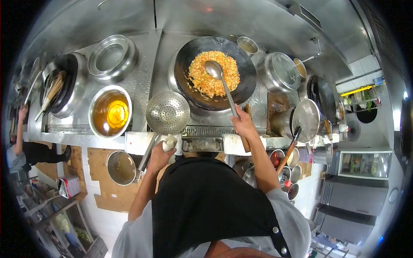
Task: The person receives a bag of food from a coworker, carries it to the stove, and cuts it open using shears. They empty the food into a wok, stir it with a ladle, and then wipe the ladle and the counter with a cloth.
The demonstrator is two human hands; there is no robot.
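Note:
My right hand [244,124] is closed around the long handle of a metal ladle [226,88]. The bowl of that ladle rests in chopped, orange-tinted fried rice [202,77] inside a large black wok [245,64]. Lower down, my left hand [160,158] is closed on a bunched white cloth [170,142] near the counter's front edge. Just left of this hand runs the handle of a perforated strainer [167,112], whose round bowl lies on the counter beside the wok.
Left of the strainer stands a metal bowl of yellow oil [111,111]. Lidded pots [282,71] and another strainer [306,120] crowd the right. A pot [121,167] sits low at left. A co-worker's arm [20,129] shows at far left.

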